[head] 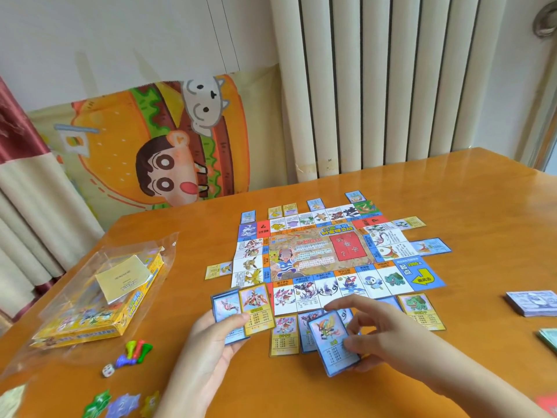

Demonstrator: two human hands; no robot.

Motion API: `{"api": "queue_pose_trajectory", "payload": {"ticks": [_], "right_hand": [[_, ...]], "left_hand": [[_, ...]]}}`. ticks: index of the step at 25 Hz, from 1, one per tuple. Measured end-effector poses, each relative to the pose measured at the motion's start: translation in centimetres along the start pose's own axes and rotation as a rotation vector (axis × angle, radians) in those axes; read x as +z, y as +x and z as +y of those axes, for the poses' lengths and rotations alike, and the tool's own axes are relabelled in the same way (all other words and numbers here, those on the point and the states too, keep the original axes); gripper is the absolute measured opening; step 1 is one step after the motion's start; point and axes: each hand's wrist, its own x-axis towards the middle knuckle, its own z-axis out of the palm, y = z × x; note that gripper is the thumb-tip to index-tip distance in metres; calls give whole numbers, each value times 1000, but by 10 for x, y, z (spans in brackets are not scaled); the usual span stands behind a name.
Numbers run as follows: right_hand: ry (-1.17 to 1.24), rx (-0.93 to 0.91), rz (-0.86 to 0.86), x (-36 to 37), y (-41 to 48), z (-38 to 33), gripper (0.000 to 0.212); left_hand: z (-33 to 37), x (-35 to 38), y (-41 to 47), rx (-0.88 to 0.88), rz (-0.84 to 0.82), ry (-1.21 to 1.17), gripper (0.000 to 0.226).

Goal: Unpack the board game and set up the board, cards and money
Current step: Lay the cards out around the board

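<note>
Tokens (120, 404) in star shape lie nearest, on the wooden table (452, 206), well to the left of the board (316, 254) and much closer to the person than it. Just before the near edge of the board, the left hand (211, 336) grips a small fan of cards (244, 309), thumb on top, with a yellow-bordered card in front and blue ones behind. To the right of it, also at the near edge of the board, the right hand (382, 333) pinches one blue-bordered card (333, 342) between thumb and fingers, above a row of cards already laid along this edge; whether the card touches the table I cannot tell. A white die (107, 370) and several coloured pawns (135, 352) lie left of the board, close to each other. Further left is the yellow box (90, 303), inside a clear plastic bag (144, 254), with a folded paper on top. The board is spread flat in the middle of the table, and more single cards lie around its left, right and far edges. Right of the board, well apart, sits a stack of paper money (532, 303). Beyond the board, behind the table, hang a cartoon cloth (150, 146) and a white radiator (391, 86).
</note>
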Motion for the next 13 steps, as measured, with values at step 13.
{"api": "queue_pose_trajectory", "payload": {"ticks": [13], "right_hand": [[15,-50,64,8,5,5,23]], "left_hand": [[-20,32,-17,-37,-213,85,50]]}}
